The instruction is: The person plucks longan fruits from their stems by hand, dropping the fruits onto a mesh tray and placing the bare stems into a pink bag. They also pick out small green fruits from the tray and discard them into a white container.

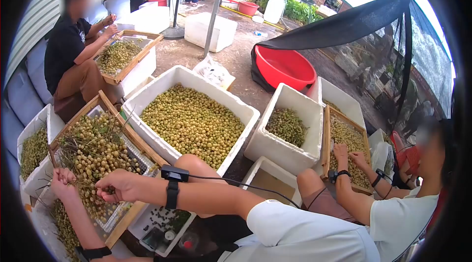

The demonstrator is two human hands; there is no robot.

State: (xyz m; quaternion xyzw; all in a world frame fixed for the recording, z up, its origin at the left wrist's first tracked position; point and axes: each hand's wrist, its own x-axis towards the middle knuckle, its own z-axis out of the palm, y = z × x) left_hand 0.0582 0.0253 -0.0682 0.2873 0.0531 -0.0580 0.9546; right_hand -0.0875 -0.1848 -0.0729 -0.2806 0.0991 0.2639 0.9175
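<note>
Working both hands over a heaped tray of fruit

And here we are at the wooden tray (127, 223), where a pile of small yellow-brown fruit (101, 151) sits on white mesh, tangled with thin stems! The left hand (65, 183) is at the tray's left side, fingers curled; whether they pinch a stem, I can't tell. The right hand (119, 186) is over the near part of the pile, fingers bent in close to the fruit, and its grasp is hidden too. A black strap (172, 195) rings that wrist.

Just beyond, a big white box (246, 134) brims with loose fruit! To its right, a second white box (275, 151) holds greener fruit on stems. Over on the right, a co-worker in white (403, 217) has both hands at another framed tray (326, 139), while a person in a dark top (64, 55) sits by a third at upper left. Behind them all, a red tub (285, 67)!
</note>
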